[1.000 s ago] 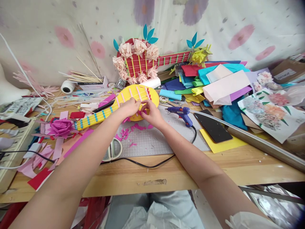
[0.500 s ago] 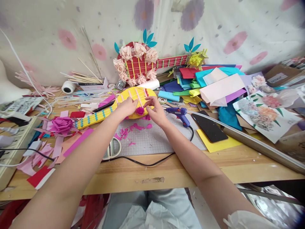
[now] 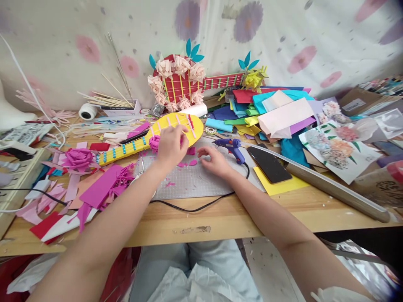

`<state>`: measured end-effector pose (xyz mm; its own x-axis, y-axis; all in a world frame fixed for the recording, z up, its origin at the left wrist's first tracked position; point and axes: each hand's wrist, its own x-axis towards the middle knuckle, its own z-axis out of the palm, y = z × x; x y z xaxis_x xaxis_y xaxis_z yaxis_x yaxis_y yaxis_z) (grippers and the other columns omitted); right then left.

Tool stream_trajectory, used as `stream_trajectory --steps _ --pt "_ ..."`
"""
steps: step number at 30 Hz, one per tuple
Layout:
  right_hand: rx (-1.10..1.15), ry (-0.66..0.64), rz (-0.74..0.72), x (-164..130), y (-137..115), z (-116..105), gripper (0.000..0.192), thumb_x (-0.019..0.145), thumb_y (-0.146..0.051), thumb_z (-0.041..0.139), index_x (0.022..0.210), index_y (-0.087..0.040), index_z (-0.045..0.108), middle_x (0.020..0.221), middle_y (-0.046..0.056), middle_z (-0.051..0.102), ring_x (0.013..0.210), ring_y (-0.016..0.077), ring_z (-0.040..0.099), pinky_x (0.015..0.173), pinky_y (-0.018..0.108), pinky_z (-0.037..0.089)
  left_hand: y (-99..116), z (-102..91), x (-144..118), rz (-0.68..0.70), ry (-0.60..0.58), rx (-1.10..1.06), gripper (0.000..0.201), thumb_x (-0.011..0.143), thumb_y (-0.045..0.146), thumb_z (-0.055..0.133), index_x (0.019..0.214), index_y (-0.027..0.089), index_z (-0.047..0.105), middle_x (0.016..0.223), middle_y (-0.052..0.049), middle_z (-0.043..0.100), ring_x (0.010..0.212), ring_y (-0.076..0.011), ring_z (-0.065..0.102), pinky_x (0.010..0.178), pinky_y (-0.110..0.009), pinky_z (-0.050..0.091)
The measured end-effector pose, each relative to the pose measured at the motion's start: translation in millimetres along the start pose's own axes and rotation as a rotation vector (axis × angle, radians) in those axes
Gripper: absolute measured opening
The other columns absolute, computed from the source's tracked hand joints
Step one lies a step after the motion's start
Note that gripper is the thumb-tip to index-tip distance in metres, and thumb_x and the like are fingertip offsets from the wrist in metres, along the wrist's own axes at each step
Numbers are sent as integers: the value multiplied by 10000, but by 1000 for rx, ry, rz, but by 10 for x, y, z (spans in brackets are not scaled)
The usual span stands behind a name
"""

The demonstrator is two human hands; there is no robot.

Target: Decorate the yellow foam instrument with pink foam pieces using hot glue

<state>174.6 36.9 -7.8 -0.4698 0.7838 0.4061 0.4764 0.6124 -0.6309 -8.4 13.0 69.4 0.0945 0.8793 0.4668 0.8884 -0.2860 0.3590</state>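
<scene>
A yellow paper guitar lies slanted on the desk, with pink strips on its body and blue bands along its neck. My left hand is over the lower part of the body, its fingers curled in; what they hold, if anything, is hidden. Just left of that hand a magenta paper flower sits at the body's lower edge. My right hand rests low over the grey cutting mat, fingers bent and apart, holding nothing visible. Near its fingertips lie loose magenta petals.
Right of my right hand stands a blue glue gun, beside a black phone. Magenta paper and scraps cover the left side. Behind are a red paper guitar with pale flowers and a heap of coloured paper.
My right hand has come off the guitar and down to the mat. My left hand and forearm have shifted right, uncovering the magenta flower and paper. The view has turned slightly.
</scene>
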Motion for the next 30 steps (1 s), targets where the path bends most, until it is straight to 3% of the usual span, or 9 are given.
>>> stream_trajectory --steps 4,8,11,17,22,30 --pt "-64 -39 -35 -60 13 32 314 728 -132 566 1028 -225 557 958 34 669 943 212 565 837 385 444 -27 337 -386 224 -189 -23 240 905 232 343 1005 203 559 977 -77 649 968 -200 557 883 -328 412" --pt "-123 -105 -29 -43 -24 47 361 758 -143 595 1100 -240 536 945 16 686 1003 228 545 845 380 444 -133 535 -587 164 -217 -59 211 869 227 469 1068 208 535 1015 -54 665 987 -197 561 848 -323 443" --pt "-156 -137 -22 -30 -23 67 341 791 -139 580 1115 -234 531 930 11 695 1005 217 548 855 360 441 -179 577 -607 78 -178 -100 281 822 214 559 1100 205 525 1021 -36 677 1004 -198 567 833 -317 454" --pt "-188 -115 9 -24 2 98 303 819 -164 573 1110 -235 529 897 6 702 949 209 575 822 350 444 -172 606 -565 -43 -226 -166 296 797 189 588 1089 208 543 955 -13 704 976 -202 596 795 -314 460" --pt "-167 -135 -18 -21 -11 95 311 818 -221 604 1118 -231 522 915 11 699 953 211 570 805 342 442 -193 633 -539 -79 -210 -171 245 807 177 566 1049 210 565 914 -10 711 962 -201 606 803 -314 454" --pt "-160 -104 22 -5 -5 117 274 801 -148 585 1063 -220 548 867 4 703 907 206 572 804 339 437 -188 625 -530 -83 -190 -183 276 773 169 577 1046 210 567 910 -14 707 936 -194 608 800 -310 455"
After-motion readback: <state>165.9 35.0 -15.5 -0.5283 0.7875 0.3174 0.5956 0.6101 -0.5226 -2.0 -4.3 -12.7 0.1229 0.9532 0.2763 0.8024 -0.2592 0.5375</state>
